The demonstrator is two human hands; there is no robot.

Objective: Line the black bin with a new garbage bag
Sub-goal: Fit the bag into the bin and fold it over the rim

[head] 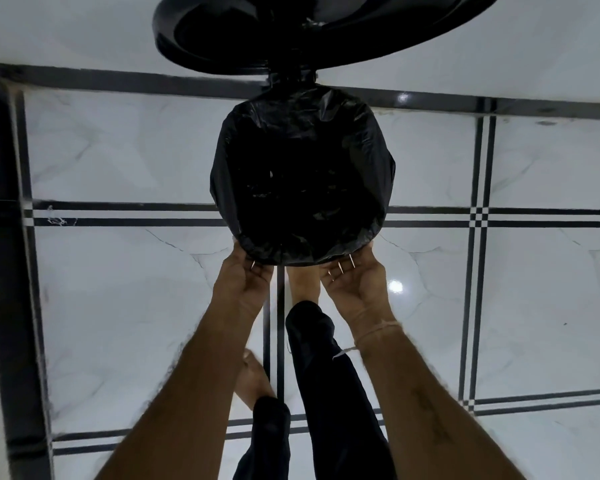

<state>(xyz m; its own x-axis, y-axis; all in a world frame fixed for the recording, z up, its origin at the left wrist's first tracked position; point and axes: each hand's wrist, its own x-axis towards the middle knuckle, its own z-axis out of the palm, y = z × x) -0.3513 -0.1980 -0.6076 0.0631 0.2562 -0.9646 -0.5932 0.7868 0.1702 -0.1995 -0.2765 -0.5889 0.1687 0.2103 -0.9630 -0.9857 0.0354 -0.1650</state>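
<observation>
- head view looks straight down on the black bin (290, 79), which stands on the tiled floor (118, 289) close to its far edge, where a dark strip runs along the wall; its lid (243, 39) is swung up and back.
- the garbage bag (302, 161) is already in the bin, its mouth spread and folded out over the rim all round, and its dark inside sags loosely.
- the left hand (245, 277) is at the near-left of the rim, palm up, thumb against the outside of the hem and fingers curled up under it, so it reads as gripping the bag's edge.
- the right hand (355, 275) mirrors it at the near-right. its fingers (340, 268) run fairly straight up to the hem with the tips hidden under the plastic, so i cannot tell whether it grips or only touches.
- step in hand, as i judge it: seating the near part of the hem down over the rim, late in the task.
- to do it well, draw the hem down evenly with both hands so the overlap matches the far side.
- pull gently, since thin film can tear on the rim.
- keep the fold clear of the hinge at the back so the lid can close.
- then press the slack inside down so that the bag meets the bin's bottom.
</observation>
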